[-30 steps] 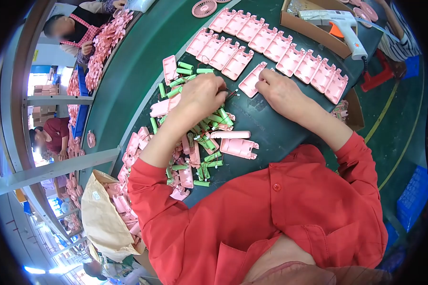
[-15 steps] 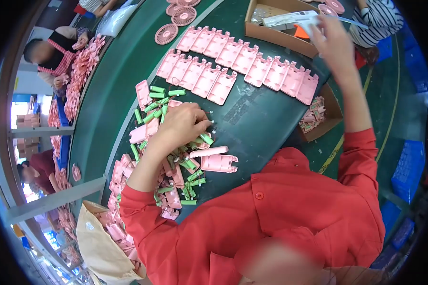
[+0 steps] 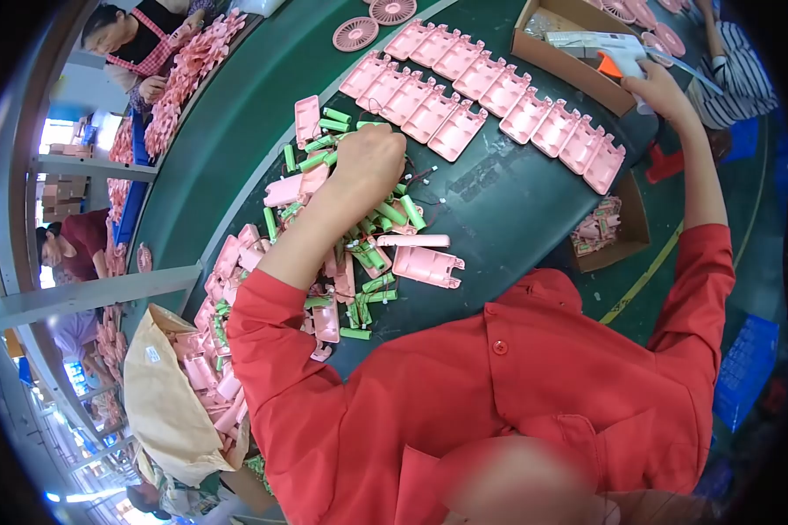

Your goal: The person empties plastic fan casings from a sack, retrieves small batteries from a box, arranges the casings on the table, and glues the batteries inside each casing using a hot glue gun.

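My right hand (image 3: 664, 91) is closed around the handle of a white glue gun (image 3: 623, 52) with an orange tip, at the cardboard box on the far right. A translucent stick trails from the gun's back. Over on the left, my left hand (image 3: 372, 164) is curled with its knuckles up above a heap of green battery cells (image 3: 385, 213) with thin wires. Whatever its fingers hold is hidden beneath them. Two rows of pink plastic shells (image 3: 457, 133) lie open side up on the dark table, beyond my left hand. Another pink shell (image 3: 427, 266) lies nearer my body.
The cardboard box (image 3: 569, 72) stands at the table's far right edge. Below that edge is a box of pink parts (image 3: 597, 226). A brown sack (image 3: 162, 394) of pink pieces stands at left. Round pink grilles (image 3: 356, 34) lie at the back. Other people work across the belt.
My right hand has closed on the glue gun's handle after hovering over it. My left hand stays over the battery heap, its fingers more curled. The whole view has shifted.
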`<state>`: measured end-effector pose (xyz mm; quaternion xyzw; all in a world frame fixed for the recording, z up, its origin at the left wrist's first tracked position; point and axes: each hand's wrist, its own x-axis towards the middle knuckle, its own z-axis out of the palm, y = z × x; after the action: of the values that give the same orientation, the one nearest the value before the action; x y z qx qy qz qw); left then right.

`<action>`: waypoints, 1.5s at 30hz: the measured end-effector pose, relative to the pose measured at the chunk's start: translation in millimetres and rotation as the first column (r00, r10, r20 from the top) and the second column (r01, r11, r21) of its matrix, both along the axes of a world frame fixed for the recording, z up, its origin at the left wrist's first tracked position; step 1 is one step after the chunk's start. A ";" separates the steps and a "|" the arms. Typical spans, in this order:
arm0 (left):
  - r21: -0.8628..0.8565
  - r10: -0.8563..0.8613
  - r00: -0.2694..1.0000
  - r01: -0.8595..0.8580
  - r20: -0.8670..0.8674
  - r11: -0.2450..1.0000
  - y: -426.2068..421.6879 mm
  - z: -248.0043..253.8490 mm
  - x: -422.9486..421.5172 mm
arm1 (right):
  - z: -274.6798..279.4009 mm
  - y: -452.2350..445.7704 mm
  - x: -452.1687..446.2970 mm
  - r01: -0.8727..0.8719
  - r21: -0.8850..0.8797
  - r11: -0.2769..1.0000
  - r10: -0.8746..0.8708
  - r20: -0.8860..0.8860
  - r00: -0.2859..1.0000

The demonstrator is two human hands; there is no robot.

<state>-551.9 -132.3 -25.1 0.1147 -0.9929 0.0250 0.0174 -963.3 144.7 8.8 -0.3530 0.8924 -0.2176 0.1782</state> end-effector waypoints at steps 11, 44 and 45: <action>0.234 0.224 0.972 -0.203 -0.065 0.951 0.7 21.4 3.4 | 3.4 8.0 39.4 0.132 -0.195 0.972 -0.164 -0.156 0.974; 0.196 0.093 0.646 0.090 -0.758 0.976 -12.9 65.1 18.7 | 28.0 52.7 42.0 0.162 -0.614 0.773 -0.180 0.032 0.983; 0.193 0.088 0.645 0.093 -0.759 0.977 -11.6 62.9 19.5 | 29.5 54.0 41.9 0.164 -0.616 0.771 -0.184 0.031 0.982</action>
<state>-532.5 -144.0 37.9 0.1143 -0.8897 -0.1330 0.4215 -921.4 198.7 38.3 -0.3111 0.8040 -0.5064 0.0188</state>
